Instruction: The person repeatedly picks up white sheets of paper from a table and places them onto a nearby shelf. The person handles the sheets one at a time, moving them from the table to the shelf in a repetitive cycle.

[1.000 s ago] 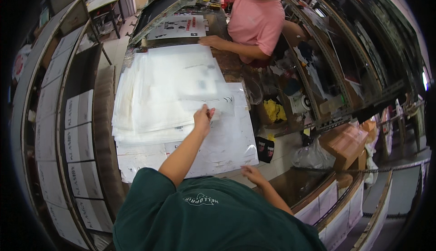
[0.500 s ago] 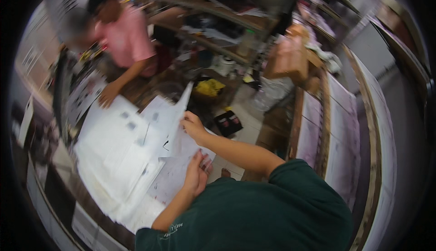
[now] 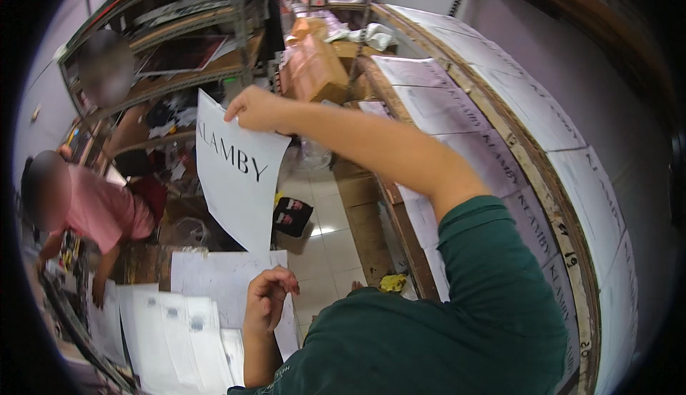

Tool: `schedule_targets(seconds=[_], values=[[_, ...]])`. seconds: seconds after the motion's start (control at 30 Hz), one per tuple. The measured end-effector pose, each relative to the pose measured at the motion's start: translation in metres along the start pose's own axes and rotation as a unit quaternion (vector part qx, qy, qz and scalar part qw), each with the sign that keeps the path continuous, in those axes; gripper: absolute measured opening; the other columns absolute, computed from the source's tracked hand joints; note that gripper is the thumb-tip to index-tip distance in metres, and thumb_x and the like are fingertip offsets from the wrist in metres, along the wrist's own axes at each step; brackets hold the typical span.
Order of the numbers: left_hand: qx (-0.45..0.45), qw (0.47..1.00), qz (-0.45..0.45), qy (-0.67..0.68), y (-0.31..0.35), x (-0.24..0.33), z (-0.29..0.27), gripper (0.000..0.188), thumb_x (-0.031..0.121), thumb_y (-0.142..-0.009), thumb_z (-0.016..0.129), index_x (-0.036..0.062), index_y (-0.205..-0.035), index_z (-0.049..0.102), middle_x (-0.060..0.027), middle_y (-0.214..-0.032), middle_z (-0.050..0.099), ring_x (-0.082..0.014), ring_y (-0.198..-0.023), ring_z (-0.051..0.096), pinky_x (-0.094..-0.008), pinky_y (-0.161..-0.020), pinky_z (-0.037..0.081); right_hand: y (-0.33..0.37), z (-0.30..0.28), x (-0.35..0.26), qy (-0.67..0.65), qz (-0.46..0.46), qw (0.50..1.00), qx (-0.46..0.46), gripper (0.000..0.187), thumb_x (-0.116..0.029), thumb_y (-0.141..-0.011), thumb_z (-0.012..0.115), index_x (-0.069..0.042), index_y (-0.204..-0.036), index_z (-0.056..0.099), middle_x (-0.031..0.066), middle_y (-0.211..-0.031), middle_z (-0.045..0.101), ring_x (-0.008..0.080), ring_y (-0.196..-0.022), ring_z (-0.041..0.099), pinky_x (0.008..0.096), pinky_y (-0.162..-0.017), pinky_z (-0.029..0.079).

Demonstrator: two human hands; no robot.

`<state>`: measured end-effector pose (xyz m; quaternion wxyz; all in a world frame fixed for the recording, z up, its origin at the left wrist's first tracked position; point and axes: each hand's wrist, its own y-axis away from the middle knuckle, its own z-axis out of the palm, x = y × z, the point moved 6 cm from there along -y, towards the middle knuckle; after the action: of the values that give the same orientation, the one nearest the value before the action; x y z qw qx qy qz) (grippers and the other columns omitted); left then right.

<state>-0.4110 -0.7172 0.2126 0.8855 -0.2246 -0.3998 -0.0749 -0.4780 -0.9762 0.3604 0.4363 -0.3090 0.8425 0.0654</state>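
Note:
My right hand (image 3: 254, 109) is raised out in front, pinching the upper edge of a white sheet (image 3: 232, 184) with dark printed lettering. The sheet hangs slightly bowed from that grip. Just below its lower corner is my left hand (image 3: 268, 298), fingers loosely curled and apart, with nothing visible in them. White paper (image 3: 214, 273) lies on the table beside my left hand. A stack of white sheets (image 3: 175, 352) with small grey marks sits at the lower left.
Long wooden-edged racks (image 3: 532, 152) to my right carry rows of similar printed sheets. A co-worker in a pink shirt (image 3: 103, 213) leans over the table at left. Beyond stand a cardboard box (image 3: 314, 70) and metal shelving (image 3: 243, 30). A black printed item (image 3: 291, 216) lies on the tiled floor.
My right hand has lifted the sheet off the table and forward, and its printed side now shows. My left hand is apart from it. The view has turned right, toward the racks.

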Motion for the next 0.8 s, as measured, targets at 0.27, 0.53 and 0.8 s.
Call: schedule_targets(seconds=[0.27,0.53,0.8], values=[[-0.216,0.975,0.034,0.037,-0.048,0.026,0.045,0.061,0.045,-0.062,0.075,-0.0025,-0.097,0.06,-0.0152,-0.082,0.054,-0.0236,-0.067,0.054,-0.0333,-0.063,0.041,0.11,-0.232,-0.04,0.179,0.044,0.981,0.057,0.045,0.003,-0.066,0.042,-0.001,-0.106,0.06,0.0131,-0.112,0.055,0.0198,-0.106,0.049,0.028,-0.087,0.039],[-0.15,0.985,0.039,0.078,-0.118,-0.016,0.044,0.061,0.05,-0.067,0.069,0.0006,-0.1,0.056,-0.0122,-0.082,0.052,-0.0182,-0.065,0.051,-0.0305,-0.06,0.038,0.343,-0.448,0.028,0.28,0.223,0.893,0.273,0.057,0.006,-0.054,0.042,-0.001,-0.108,0.058,0.0128,-0.112,0.056,0.0203,-0.102,0.052,0.027,-0.088,0.041],[-0.124,0.989,-0.034,0.079,-0.17,-0.084,0.061,0.059,0.047,-0.071,0.067,-0.0015,-0.101,0.053,-0.0118,-0.086,0.051,-0.0193,-0.074,0.05,-0.0308,-0.066,0.04,0.579,-0.569,0.129,0.282,0.415,0.758,0.416,0.051,0.009,-0.058,0.035,-0.002,-0.101,0.061,0.0069,-0.099,0.06,0.0153,-0.095,0.054,0.0264,-0.082,0.042]])
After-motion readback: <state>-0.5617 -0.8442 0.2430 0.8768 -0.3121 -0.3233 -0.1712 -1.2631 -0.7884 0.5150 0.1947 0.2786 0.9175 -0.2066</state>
